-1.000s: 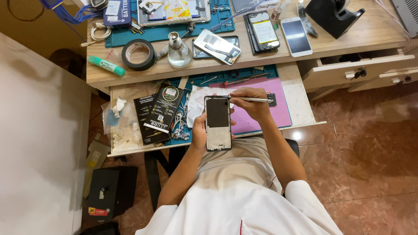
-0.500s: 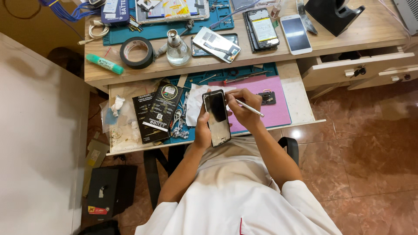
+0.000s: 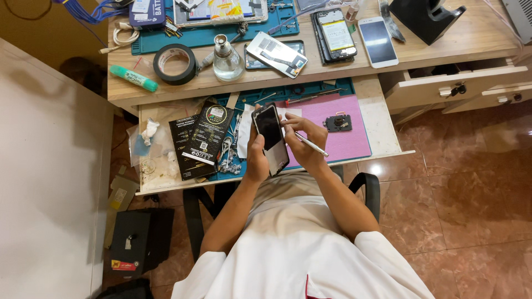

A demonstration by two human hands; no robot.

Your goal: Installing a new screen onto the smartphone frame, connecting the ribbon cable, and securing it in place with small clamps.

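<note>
My left hand (image 3: 256, 158) grips a dark smartphone (image 3: 270, 138) by its left edge, holding it upright and tilted over the pull-out shelf. My right hand (image 3: 304, 143) sits against the phone's right edge and holds a thin silver tool (image 3: 310, 144) that points down to the right. Both hands hover above a pink work mat (image 3: 343, 124) that carries a small dark phone part (image 3: 338, 122).
Two black flat packages (image 3: 202, 137) and white scraps lie left on the shelf. The wooden desk (image 3: 432, 52) holds a tape roll (image 3: 174, 62), a glass bottle (image 3: 226, 57), a green marker (image 3: 133, 77), several opened phones and a teal mat. Open drawers (image 3: 460, 88) stand right.
The phone has turned from facing flat toward me to tilted on its edge. My right hand came down from the phone's top to its right side, the tool now pointing down-right.
</note>
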